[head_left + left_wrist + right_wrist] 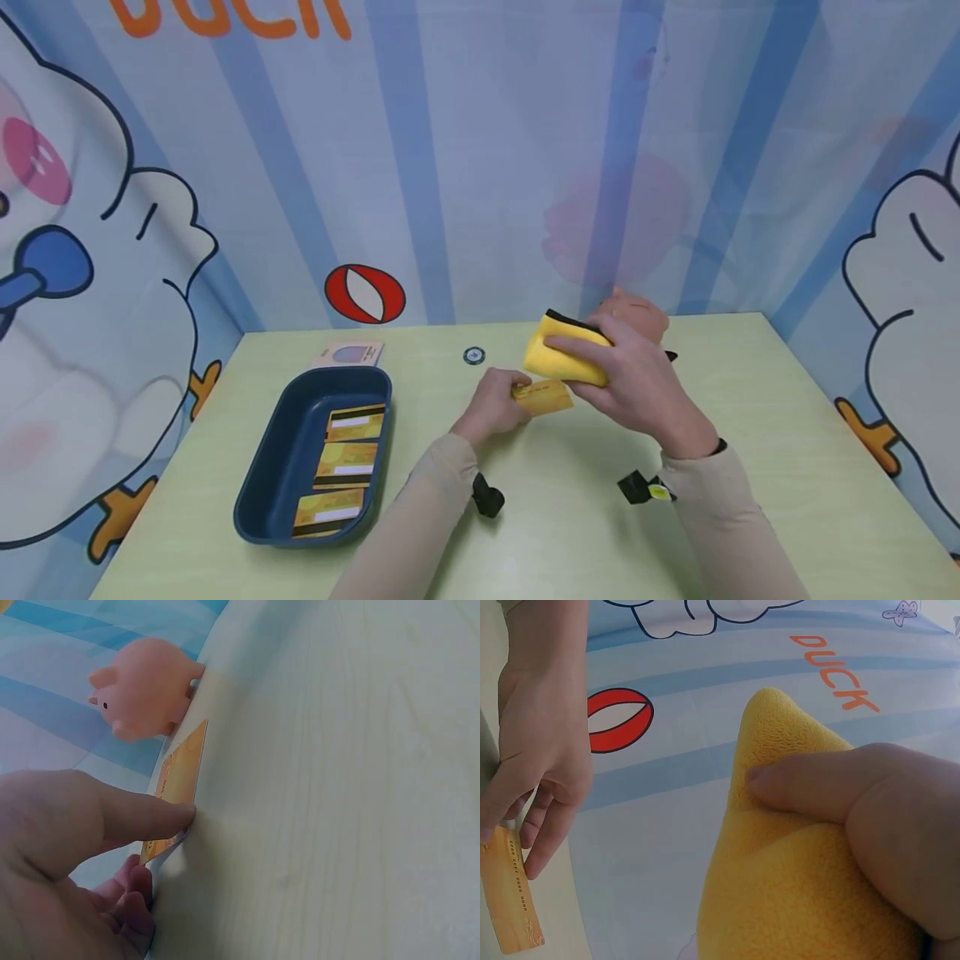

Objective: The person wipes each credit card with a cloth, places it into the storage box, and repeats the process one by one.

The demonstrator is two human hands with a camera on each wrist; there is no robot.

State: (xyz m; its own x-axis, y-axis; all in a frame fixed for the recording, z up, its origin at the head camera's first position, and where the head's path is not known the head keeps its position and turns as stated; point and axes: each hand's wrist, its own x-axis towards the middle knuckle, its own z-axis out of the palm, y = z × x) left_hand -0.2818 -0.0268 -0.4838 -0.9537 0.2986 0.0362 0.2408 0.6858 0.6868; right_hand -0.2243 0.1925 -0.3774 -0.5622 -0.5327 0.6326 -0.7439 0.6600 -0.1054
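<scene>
Between thumb and fingers, my left hand (pixel 495 406) pinches a gold bank card (pixel 544 397) by one end, just above the table. In the left wrist view the card (pixel 180 780) is tilted, nearly edge-on. My right hand (pixel 637 379) grips a folded yellow cloth (pixel 564 354) with a dark edge, held up over the card's far end. The cloth (pixel 780 847) fills much of the right wrist view, the thumb pressing into it. Several gold cards (pixel 345 465) with dark stripes lie along the right side of a dark blue tray (pixel 262 467), left of my left hand.
A pink piggy bank (pixel 636 315) stands at the table's back, partly behind my right hand. A round chip (pixel 474 356) lies near the back edge. Behind the tray is a flat pale packet (pixel 352 353). A printed striped curtain (pixel 480 167) rises beyond the table (pixel 787 417).
</scene>
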